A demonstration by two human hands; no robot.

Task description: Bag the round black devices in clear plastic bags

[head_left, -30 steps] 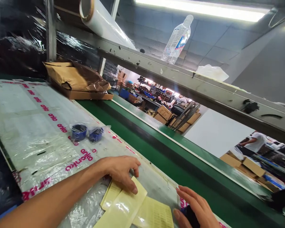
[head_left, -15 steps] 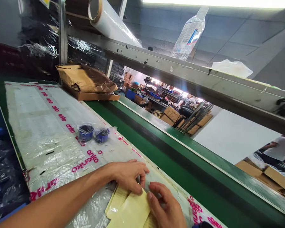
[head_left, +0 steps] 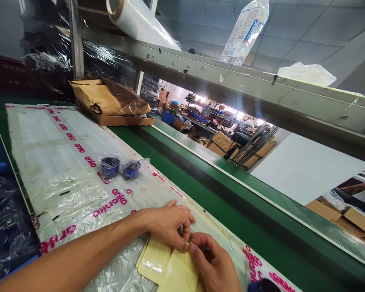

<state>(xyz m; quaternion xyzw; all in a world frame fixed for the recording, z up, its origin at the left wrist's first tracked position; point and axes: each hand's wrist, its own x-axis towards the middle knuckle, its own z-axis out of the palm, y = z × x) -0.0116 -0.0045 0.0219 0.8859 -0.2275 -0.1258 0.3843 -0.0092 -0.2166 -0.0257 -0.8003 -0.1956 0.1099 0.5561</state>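
I can pass low over the belt (head_left: 207, 194), beneath the beam (head_left: 246, 85); beyond my left hand (head_left: 168, 226), two bagged rings (head_left: 110, 170) and a box (head_left: 124, 120) obstruct.

A person's left forearm (head_left: 88, 251), bare along its whole visible length, tapers from a broad lower end at the edge of the view to a narrow wrist (head_left: 141, 220). The left hand (head_left: 168, 225), ungloved, is lean, with slim fingers (head_left: 187, 222) and softly rounded knuckles. The right hand (head_left: 215, 261), also bare, shows slim fingers and a blunt, rounded thumb tip; the lower edge crops its wrist. Fingernail details are too small to tell.
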